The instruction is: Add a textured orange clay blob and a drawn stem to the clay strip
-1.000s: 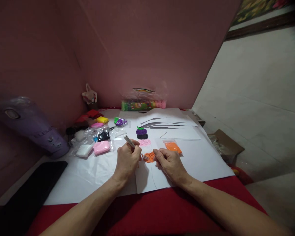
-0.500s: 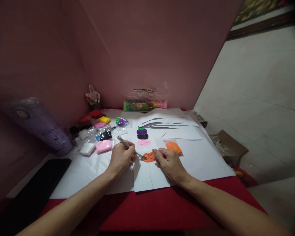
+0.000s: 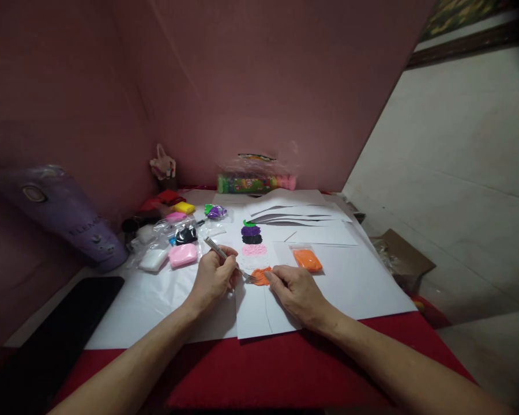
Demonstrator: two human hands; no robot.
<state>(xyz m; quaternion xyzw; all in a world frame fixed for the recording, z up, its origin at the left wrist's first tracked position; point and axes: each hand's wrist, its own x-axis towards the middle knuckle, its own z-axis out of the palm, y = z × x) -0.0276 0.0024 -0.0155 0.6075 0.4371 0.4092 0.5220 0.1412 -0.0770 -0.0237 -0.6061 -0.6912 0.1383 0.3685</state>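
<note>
My left hand (image 3: 216,275) is closed round the patterned handle of a fork (image 3: 216,248), whose tines point right and rest on the left part of a flat orange clay patch (image 3: 262,277). At that patch's right edge is my right hand (image 3: 297,288), its fingers curled and its thumb tip touching the clay. Whatever lies within those fingers is hidden. Beneath the patch lies a white paper sheet (image 3: 253,320) bearing a faint curved line. Above the orange run a white clay patch, then pink (image 3: 254,249), black (image 3: 252,239), purple (image 3: 251,230) and green (image 3: 248,223) ones.
Right of my hands lies a bag of orange clay (image 3: 308,260). Clay packets, including a pink one (image 3: 183,255), crowd the left. A purple bottle (image 3: 75,216) and a black phone-like slab (image 3: 64,328) stand farther left. Behind are loose paper sheets (image 3: 294,202) and a stick (image 3: 290,236).
The fork has shifted slightly left on the orange clay. My right hand has moved a little left, its thumb now overlapping the patch's edge. The camera view has shifted slightly.
</note>
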